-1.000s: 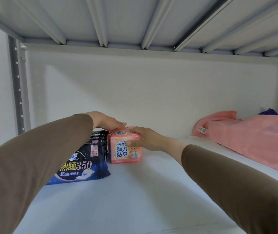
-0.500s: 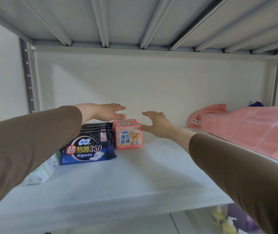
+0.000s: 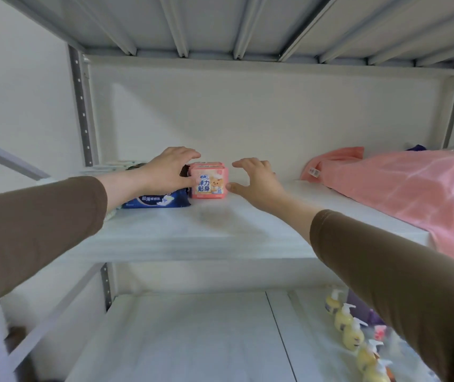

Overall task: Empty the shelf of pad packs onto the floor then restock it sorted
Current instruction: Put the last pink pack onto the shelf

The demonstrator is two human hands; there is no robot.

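In the head view, the left hand (image 3: pixel 169 172) is resting, fingers loosely spread, on the dark blue plastic pad packs (image 3: pixel 156 199); the right hand (image 3: pixel 253 179) is hovering open beside the small pink pad packs (image 3: pixel 208 180) on the white shelf (image 3: pixel 206 224). A careless nudge risks toppling the pink stack.

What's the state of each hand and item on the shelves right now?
Left hand: open, resting on the dark blue packs, thumb against the pink pack.
Right hand: open, beside the pink pack, holding nothing.
Pink pack: upright on the shelf, next to the blue ones.
Dark blue packs: in a row, standing on edge.
Pink towel: lying spread at the shelf's right end.
Soap bottles: upright in a row, lower shelf.
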